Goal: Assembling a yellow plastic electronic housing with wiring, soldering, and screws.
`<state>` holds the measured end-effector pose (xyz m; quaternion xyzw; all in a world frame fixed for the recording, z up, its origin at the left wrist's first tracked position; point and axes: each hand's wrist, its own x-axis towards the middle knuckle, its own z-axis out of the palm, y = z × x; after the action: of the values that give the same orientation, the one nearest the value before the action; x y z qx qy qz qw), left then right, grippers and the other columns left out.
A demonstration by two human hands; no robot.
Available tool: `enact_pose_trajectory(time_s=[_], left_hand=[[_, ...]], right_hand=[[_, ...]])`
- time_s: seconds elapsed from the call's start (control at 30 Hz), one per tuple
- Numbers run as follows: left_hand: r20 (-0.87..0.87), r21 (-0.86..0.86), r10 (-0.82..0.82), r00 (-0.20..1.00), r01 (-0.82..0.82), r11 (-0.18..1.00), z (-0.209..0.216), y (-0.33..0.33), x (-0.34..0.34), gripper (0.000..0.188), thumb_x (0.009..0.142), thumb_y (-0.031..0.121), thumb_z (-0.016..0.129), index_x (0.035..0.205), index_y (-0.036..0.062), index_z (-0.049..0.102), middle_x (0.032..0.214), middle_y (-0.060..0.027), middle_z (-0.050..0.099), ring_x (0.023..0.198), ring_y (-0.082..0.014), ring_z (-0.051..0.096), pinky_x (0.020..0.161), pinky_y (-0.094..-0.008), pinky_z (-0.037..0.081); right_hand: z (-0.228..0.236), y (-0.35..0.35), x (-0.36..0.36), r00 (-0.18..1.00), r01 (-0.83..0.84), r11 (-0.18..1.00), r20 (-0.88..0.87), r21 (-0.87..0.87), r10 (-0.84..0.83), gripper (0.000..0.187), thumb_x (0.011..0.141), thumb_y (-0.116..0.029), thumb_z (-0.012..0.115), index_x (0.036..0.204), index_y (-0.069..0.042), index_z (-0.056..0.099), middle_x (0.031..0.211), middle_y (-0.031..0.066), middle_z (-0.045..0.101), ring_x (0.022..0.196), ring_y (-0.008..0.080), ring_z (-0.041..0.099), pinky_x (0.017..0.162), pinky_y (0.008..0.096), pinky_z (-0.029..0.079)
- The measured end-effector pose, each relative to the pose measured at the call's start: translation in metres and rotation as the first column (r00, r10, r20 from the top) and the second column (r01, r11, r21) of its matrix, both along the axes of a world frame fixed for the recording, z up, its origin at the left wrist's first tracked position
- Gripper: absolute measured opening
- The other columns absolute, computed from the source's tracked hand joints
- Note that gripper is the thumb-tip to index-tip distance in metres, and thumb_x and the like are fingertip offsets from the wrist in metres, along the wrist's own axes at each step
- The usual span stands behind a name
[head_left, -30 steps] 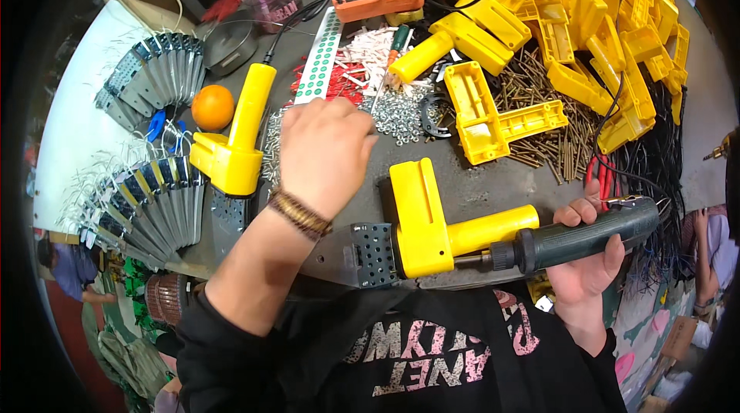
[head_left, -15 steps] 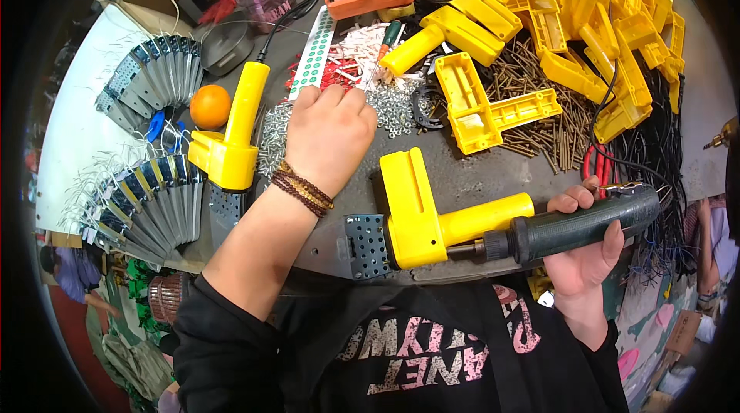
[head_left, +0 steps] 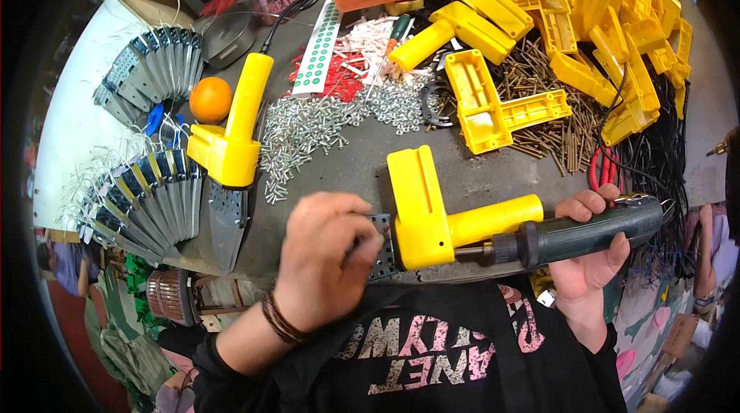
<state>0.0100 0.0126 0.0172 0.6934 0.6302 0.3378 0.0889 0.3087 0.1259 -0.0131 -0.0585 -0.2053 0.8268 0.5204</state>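
My right hand (head_left: 580,274) is wrapped round a dark green electric screwdriver (head_left: 574,237), which lies nearly level. Its bit runs left to the base of an L-shaped yellow plastic housing (head_left: 420,209), alongside the housing's round handle. A perforated metal plate (head_left: 383,250) sticks out of the housing's left side. Just in front of that plate, partly covering it, is my left hand (head_left: 324,259), slightly blurred, with its fingers curled and thumb drawn in. Whatever it may pinch is too small or hidden to see.
Loose screws (head_left: 301,132), nuts (head_left: 397,105) and long brown bolts (head_left: 551,120) lie beyond. Yellow shells (head_left: 609,35) pile up far right. A corded yellow tool (head_left: 243,120), an orange (head_left: 210,100) and fanned metal blades (head_left: 142,201) occupy the left.
My left hand has come back from the small-parts piles toward me, down to the perforated plate. The right hand keeps its grip on the screwdriver; the view has shifted slightly.
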Motion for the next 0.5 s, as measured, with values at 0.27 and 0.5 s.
enact_pose_trajectory(time_s=[0.27,0.5], left_hand=[[0.144,-0.074,-0.03,0.989,0.041,0.996,-0.011,-0.017,0.007,0.015,0.074,0.007,0.073,0.084,0.0091,0.062,0.124,-0.0122,0.058,0.116,-0.0345,0.05,0.101,-0.0461,0.033],[0.136,-0.09,-0.025,0.99,0.038,0.995,-0.014,-0.017,0.006,0.019,0.069,0.01,0.078,0.081,0.0127,0.062,0.125,-0.0071,0.06,0.119,-0.0312,0.05,0.1,-0.0453,0.033]], right_hand=[[0.002,0.0,0.001,1.0,0.001,1.0,-0.001,-0.03,-0.001,0.06,0.075,-0.014,0.081,0.127,-0.018,0.053,0.108,-0.0001,0.052,0.104,0.0171,0.047,0.104,0.0364,0.038],[0.006,-0.004,-0.006,0.999,0.028,0.997,-0.044,-0.066,-0.031,0.055,0.071,-0.009,0.084,0.115,-0.018,0.052,0.105,-0.0006,0.053,0.102,0.0176,0.049,0.103,0.0349,0.039]])
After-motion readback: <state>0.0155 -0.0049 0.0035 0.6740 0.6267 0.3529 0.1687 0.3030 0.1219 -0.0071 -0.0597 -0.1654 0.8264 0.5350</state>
